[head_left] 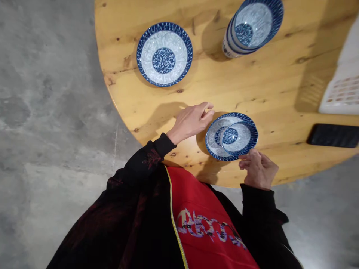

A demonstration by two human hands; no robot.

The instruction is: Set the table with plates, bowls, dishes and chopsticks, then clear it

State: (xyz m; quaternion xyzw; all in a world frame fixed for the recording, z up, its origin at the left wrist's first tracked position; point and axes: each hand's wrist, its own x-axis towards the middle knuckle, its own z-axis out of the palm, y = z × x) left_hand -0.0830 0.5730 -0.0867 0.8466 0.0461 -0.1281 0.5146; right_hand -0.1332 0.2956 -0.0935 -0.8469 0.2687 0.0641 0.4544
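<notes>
A blue-and-white plate lies near the front edge of the round wooden table, with a small matching bowl sitting in it. My left hand rests beside the plate's left rim, fingers curled and thumb against the fingertips touching the rim. My right hand is at the plate's lower right edge, fingers curled loosely, fingertips close to the bowl. Neither hand lifts anything.
A second blue-and-white plate lies further back on the left. A stack of matching bowls stands at the back. A black phone and a white plastic basket are at the right. Grey concrete floor surrounds the table.
</notes>
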